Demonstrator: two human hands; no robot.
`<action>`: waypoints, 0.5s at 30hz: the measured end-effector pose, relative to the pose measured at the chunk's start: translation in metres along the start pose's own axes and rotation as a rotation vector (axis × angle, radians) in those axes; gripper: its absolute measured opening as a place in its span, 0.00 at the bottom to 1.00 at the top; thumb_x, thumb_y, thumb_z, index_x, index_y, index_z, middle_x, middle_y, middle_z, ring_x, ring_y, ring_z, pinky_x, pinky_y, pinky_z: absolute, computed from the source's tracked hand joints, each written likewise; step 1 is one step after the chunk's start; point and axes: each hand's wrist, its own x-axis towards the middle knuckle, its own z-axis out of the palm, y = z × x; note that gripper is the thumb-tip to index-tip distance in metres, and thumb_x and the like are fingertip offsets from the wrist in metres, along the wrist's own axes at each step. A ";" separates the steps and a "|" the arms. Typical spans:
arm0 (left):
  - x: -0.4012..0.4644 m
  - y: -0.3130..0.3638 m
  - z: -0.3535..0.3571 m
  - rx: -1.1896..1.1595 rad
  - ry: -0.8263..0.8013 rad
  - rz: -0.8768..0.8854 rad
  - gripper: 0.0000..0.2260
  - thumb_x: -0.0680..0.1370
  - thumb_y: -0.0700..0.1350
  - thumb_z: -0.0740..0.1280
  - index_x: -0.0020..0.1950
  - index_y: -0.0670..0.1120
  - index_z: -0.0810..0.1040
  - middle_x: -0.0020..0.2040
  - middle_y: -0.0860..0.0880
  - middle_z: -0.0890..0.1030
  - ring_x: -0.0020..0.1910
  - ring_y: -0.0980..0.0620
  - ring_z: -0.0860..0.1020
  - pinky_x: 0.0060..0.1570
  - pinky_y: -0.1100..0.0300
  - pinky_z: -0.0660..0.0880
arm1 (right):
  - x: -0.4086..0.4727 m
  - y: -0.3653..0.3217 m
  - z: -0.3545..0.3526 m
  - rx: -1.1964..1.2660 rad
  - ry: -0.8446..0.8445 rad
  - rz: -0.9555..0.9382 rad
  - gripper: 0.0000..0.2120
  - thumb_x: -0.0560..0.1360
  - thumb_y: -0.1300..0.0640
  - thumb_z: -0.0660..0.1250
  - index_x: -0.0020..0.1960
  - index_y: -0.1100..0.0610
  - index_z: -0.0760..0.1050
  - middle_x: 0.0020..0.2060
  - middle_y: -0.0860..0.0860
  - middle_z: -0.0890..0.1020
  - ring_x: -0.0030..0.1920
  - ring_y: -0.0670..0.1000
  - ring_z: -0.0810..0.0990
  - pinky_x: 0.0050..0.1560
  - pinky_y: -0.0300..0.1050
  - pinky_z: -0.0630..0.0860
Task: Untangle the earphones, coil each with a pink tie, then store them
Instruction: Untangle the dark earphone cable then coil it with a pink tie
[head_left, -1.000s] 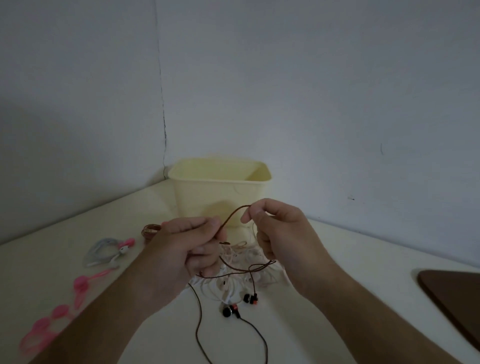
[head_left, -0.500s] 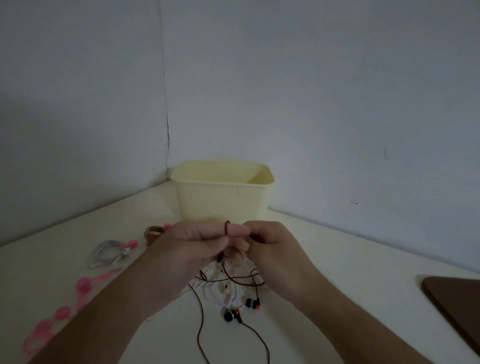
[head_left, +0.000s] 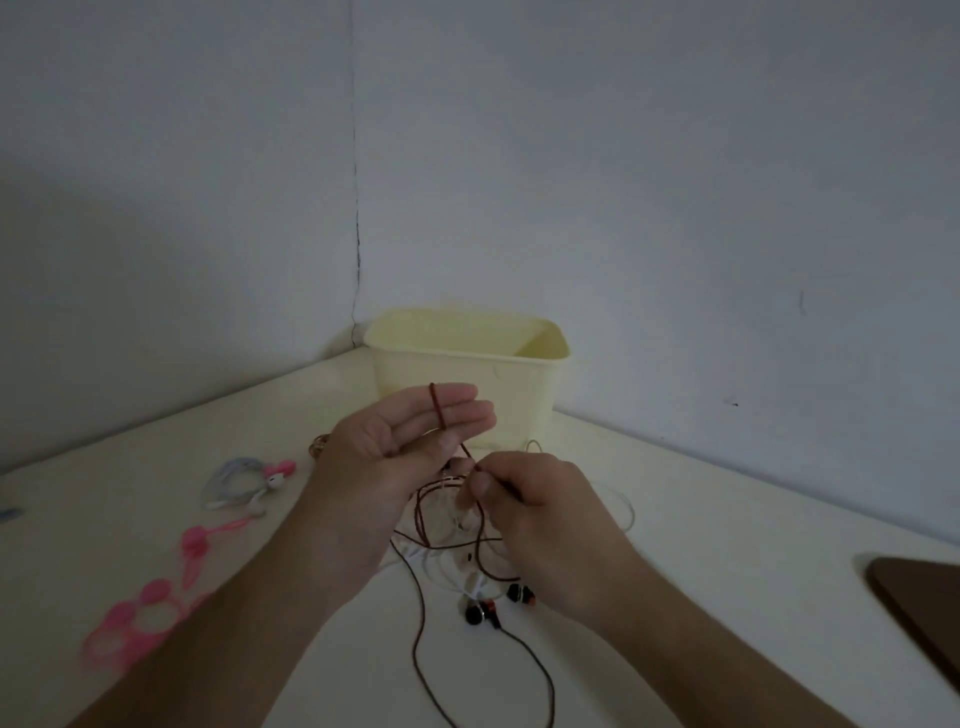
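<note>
A dark red earphone cable (head_left: 422, 613) runs from the table up to my hands. My left hand (head_left: 400, 441) is held flat with straight fingers, and the cable is wrapped around them in a loop. My right hand (head_left: 524, 499) pinches the same cable just below the left fingers. The cable's black and orange earbuds (head_left: 496, 605) lie on the table below my right hand. A white earphone (head_left: 452, 540) lies tangled under the red cable. The pale yellow storage box (head_left: 467, 374) stands in the corner behind my hands.
A grey-white earphone coil bound with a pink tie (head_left: 244, 480) lies at the left. Several loose pink ties (head_left: 150, 608) lie nearer the left edge. A small brown coil (head_left: 318, 445) peeks out behind my left hand. A dark brown board (head_left: 919, 608) is at the right edge.
My left hand has opened flat with the red cable looped round its fingers. My right hand has dropped lower, drawing the cable down from the loop.
</note>
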 end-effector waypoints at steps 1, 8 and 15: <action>0.000 -0.001 -0.001 0.065 0.003 0.011 0.15 0.80 0.30 0.66 0.63 0.43 0.81 0.57 0.45 0.88 0.61 0.50 0.85 0.56 0.59 0.82 | -0.001 -0.001 0.000 -0.054 -0.004 -0.017 0.15 0.86 0.53 0.60 0.47 0.51 0.82 0.30 0.44 0.75 0.31 0.43 0.73 0.36 0.41 0.69; 0.001 -0.018 -0.003 0.531 -0.154 0.046 0.18 0.82 0.28 0.62 0.56 0.47 0.86 0.50 0.50 0.88 0.54 0.51 0.86 0.55 0.56 0.81 | -0.001 -0.004 -0.005 -0.153 0.019 -0.071 0.11 0.84 0.52 0.64 0.44 0.49 0.79 0.33 0.44 0.78 0.34 0.44 0.76 0.39 0.47 0.74; -0.004 -0.015 0.007 0.200 -0.343 -0.174 0.19 0.81 0.28 0.59 0.44 0.45 0.86 0.39 0.44 0.81 0.36 0.48 0.80 0.39 0.55 0.78 | 0.006 0.004 -0.025 -0.098 0.318 -0.112 0.11 0.79 0.50 0.71 0.38 0.49 0.78 0.28 0.44 0.78 0.32 0.46 0.76 0.37 0.49 0.77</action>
